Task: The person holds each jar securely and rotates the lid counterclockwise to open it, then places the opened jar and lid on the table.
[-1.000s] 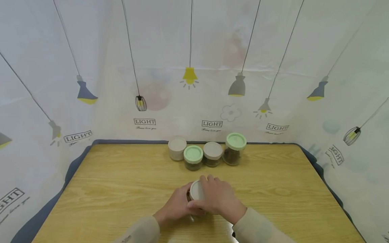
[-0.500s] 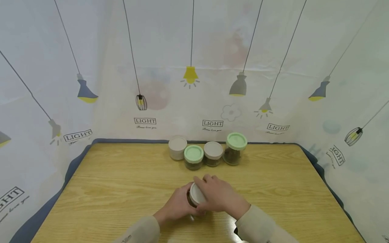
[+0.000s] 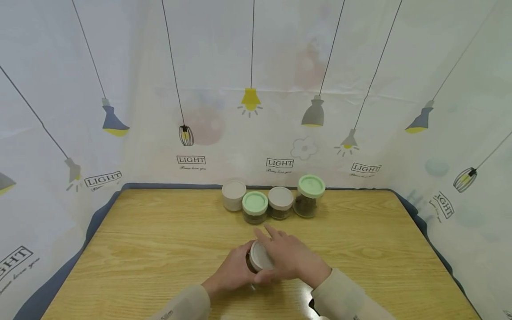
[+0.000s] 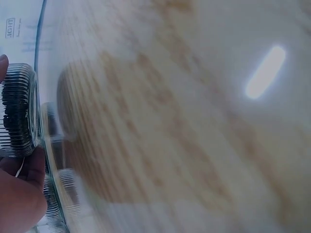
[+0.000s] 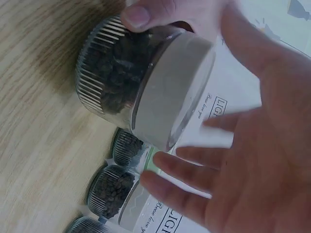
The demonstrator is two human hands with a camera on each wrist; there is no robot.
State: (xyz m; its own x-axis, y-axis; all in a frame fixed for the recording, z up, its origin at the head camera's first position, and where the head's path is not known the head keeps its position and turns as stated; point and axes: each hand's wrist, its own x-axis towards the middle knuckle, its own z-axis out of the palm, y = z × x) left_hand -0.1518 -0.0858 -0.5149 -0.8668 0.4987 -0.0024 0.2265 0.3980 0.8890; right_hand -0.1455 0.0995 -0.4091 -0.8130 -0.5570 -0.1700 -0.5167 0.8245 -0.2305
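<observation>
A ribbed glass jar point(image 5: 109, 73) with dark pieces inside wears a white lid point(image 3: 260, 256). My left hand point(image 3: 235, 269) grips the jar by its side above the table; in the left wrist view that hand point(image 4: 19, 204) shows only partly beside the ribbed glass. The right hand point(image 3: 291, 258) is over the right side of the lid, fingers spread. Seen from the right wrist, its fingers point(image 5: 187, 172) are loosely extended and stand off the lid, not curled round it. Whether the thumb touches the lid is unclear.
Several lidded jars stand in a row at the table's back: a white-lidded jar point(image 3: 234, 195), a short green-lidded jar point(image 3: 254, 206), another white-lidded jar point(image 3: 280, 202) and a taller green-lidded jar point(image 3: 310, 195). Behind the wooden table point(image 3: 160, 231) hangs a lamp-printed cloth point(image 3: 224, 53).
The right hand's fingers have loosened and spread from the lid, and the hand has turned and shifted slightly right. The left hand keeps its grip on the jar.
</observation>
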